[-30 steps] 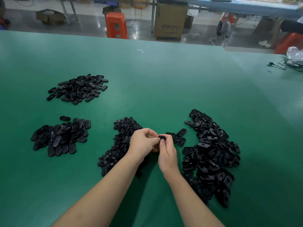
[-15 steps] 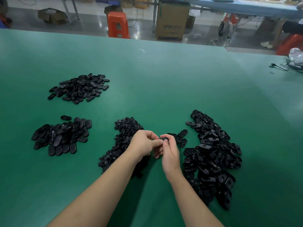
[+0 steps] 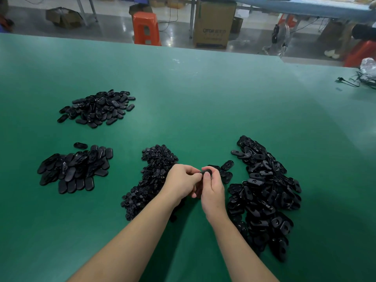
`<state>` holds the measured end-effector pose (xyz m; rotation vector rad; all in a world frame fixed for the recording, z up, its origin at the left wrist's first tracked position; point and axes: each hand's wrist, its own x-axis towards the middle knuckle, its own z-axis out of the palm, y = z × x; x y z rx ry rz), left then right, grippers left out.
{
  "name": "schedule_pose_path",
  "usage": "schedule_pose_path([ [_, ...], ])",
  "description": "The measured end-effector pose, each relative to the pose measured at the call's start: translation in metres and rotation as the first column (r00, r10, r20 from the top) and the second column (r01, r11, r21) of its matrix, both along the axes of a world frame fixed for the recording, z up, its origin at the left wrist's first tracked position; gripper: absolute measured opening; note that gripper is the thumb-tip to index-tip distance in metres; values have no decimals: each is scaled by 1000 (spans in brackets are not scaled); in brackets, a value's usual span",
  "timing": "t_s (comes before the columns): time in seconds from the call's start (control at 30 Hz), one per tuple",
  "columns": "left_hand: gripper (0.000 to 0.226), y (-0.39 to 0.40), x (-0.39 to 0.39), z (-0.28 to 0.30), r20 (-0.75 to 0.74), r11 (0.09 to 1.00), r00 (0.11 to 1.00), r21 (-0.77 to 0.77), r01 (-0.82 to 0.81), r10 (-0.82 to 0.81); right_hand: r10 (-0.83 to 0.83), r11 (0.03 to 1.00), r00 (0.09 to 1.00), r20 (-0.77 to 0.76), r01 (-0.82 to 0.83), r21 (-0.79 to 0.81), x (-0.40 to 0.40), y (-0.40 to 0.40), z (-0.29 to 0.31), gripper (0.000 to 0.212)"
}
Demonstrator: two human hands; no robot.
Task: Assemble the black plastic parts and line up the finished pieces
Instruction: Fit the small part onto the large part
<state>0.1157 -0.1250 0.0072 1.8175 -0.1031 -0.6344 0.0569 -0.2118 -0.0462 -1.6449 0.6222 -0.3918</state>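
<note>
Over the green table (image 3: 203, 98), my left hand (image 3: 181, 183) and my right hand (image 3: 212, 189) meet and together pinch one small black oval plastic part (image 3: 205, 171). A heap of small round black parts (image 3: 152, 180) lies just left of my hands. To the right spreads a large heap of black oval plates with holes (image 3: 264, 192). A few loose oval plates (image 3: 225, 169) lie right behind my hands. At the left, a group of finished oval pieces (image 3: 75, 169) lies partly in rows.
Another pile of black oval parts (image 3: 97, 108) sits at the far left. Cables and a plastic bag (image 3: 364, 74) lie at the table's right edge. Beyond the far edge stand an orange stool (image 3: 145, 28) and a cardboard box (image 3: 213, 23).
My hands have stayed in the same place; the fingers have shifted slightly on the small black part held between them.
</note>
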Motion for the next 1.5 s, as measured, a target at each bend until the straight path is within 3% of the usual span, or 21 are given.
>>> schedule_pose_path([
  [0.17, 16, 1, -5, 1, -16, 999, 1000, -31, -23, 23, 9, 1000, 1000, 6, -9, -11, 0, 1, 3, 18],
  [0.4, 15, -3, -10, 1, 2, 997, 997, -6, -79, 79, 13, 1000, 1000, 28, -13, -5, -2, -3, -2, 27],
  [0.63, 16, -2, -7, 1, 46, 997, 997, 41, -59, 57, 17, 1000, 999, 33, -17, -18, -3, -4, -1, 22],
  [0.87, 24, -1, -5, 1, 218, 975, 969, 209, 74, -120, 0, 998, 998, 62, 4, -59, -2, -3, -1, 20],
  [1.1, 14, 12, 5, 8, 437, 937, 878, 349, 35, -195, 78, 997, 994, 79, -78, 3, -4, -1, 0, 26],
  [1.3, 11, 69, 31, 3, 572, 856, 820, 419, -304, 11, 137, 991, 988, 67, -137, 2, -6, 4, 4, 23],
  [1.5, 15, 165, 66, -16, 593, 615, 789, 566, -549, 160, 156, 987, 987, 30, -155, -43, -7, 5, 5, 19],
])
